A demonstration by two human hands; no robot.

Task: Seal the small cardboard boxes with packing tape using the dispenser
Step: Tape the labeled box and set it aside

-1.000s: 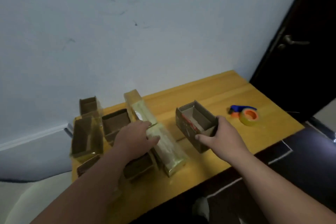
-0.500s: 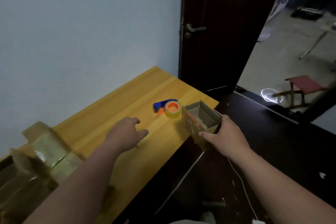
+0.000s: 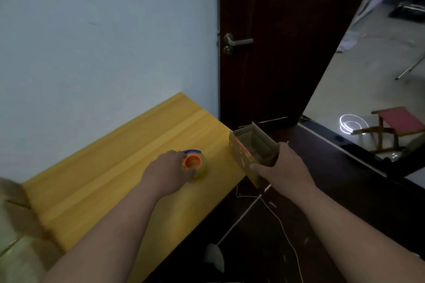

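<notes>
Left hand [image 3: 169,171] has moved from mid-worktop onto the tape dispenser; half a second ago it hovered short of it with fingers spread. Right hand [image 3: 281,169] has carried the small open brown cardboard box [image 3: 254,150] a bit further, past the right end of the yellow wooden worktop [image 3: 110,181].

Landmark: tape dispenser with blue handle, orange core and yellowish clear tape roll [image 3: 195,164]. It sits on the worktop near the right end. Left hand covers its left side, fingers curled round the roll, thumb under the near edge; blue handle pokes out behind the fingers. Grip looks just made, dispenser appears to sit flat on the worktop.

Box is right of the dispenser, apart from it, held in the air at the worktop's right edge. Top flaps open, inside empty, red-orange print on the left wall. Right hand grips it from the near right corner, thumb on the near wall, fingers wrapped round the right side.

Far left of the dispenser, at the frame edge, blurred tape-covered cardboard boxes [image 3: 13,236], details unclear.

Behind the dispenser: pale blue wall [image 3: 103,41]. Right of that, dark brown door [image 3: 276,53] with metal lever handle [image 3: 239,42]. Far right on the floor, red-topped folding stool [image 3: 397,126]. White cable [image 3: 285,227] on the dark floor below the box.
</notes>
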